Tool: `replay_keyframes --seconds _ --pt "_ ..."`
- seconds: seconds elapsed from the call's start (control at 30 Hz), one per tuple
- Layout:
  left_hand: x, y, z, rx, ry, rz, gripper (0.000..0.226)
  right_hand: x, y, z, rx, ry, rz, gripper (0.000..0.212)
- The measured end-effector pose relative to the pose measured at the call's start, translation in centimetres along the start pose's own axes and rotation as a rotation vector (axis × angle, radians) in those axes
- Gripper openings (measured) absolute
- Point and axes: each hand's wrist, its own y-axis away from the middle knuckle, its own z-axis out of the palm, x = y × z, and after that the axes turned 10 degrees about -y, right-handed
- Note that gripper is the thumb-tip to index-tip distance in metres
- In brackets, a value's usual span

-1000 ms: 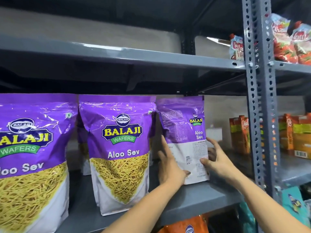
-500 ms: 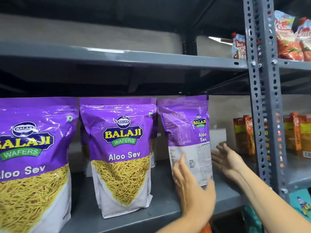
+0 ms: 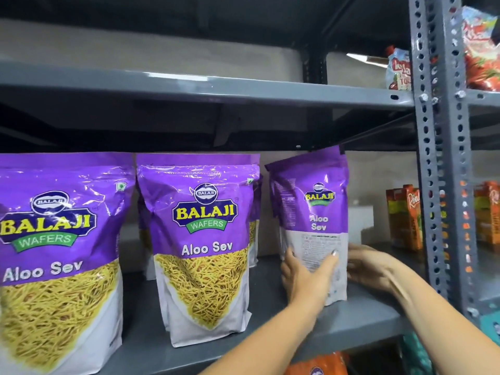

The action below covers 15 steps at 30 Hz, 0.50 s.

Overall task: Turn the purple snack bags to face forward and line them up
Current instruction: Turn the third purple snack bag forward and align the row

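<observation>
My right hand (image 3: 370, 266) has just closed the gap and now touches the right edge of the Aloo Sev pouch (image 3: 313, 207), which has turned a little. My left hand (image 3: 308, 274) lies flat on its lower front; neither grip is clamped. The pouch stands on the shelf (image 3: 270, 334), at 3 o'clock of the middle pouch (image 3: 205, 239). I think I am squaring it, with both forearms reaching up from 5 o'clock.

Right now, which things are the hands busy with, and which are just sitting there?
In the job: turned-round Aloo Sev pouch; left hand on its face; right hand at its right edge; grey shelf under it.
Just sitting: far-left Aloo Sev pouch; middle Aloo Sev pouch; orange cartons; red snack bags up top.
</observation>
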Motion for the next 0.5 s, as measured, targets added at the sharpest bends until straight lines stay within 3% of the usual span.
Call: replay_keyframes --seconds 0.1,0.17,0.23,0.33,0.5 --pt "0.7 -0.6 -0.4 -0.054 -0.008 -0.067 0.133 -0.3 0.6 -0.1 -0.09 0.074 0.007 0.071" --pt "0.8 -1.6 -0.4 -0.069 0.025 -0.133 0.144 -0.5 0.8 0.2 -0.075 0.127 -0.041 0.074" --pt "0.2 -2.9 -0.5 -0.077 0.082 -0.192 0.139 -0.6 1.0 0.9 -0.07 0.156 -0.082 0.085" --pt "-1.0 -4.2 -0.9 -0.119 0.106 -0.189 0.109 -0.4 0.8 1.3 -0.138 0.152 -0.088 0.114" --pt "-1.9 -5.1 -1.2 -0.17 0.192 -0.079 0.104 0.2 0.6 1.6 -0.192 0.074 -0.079 0.116"
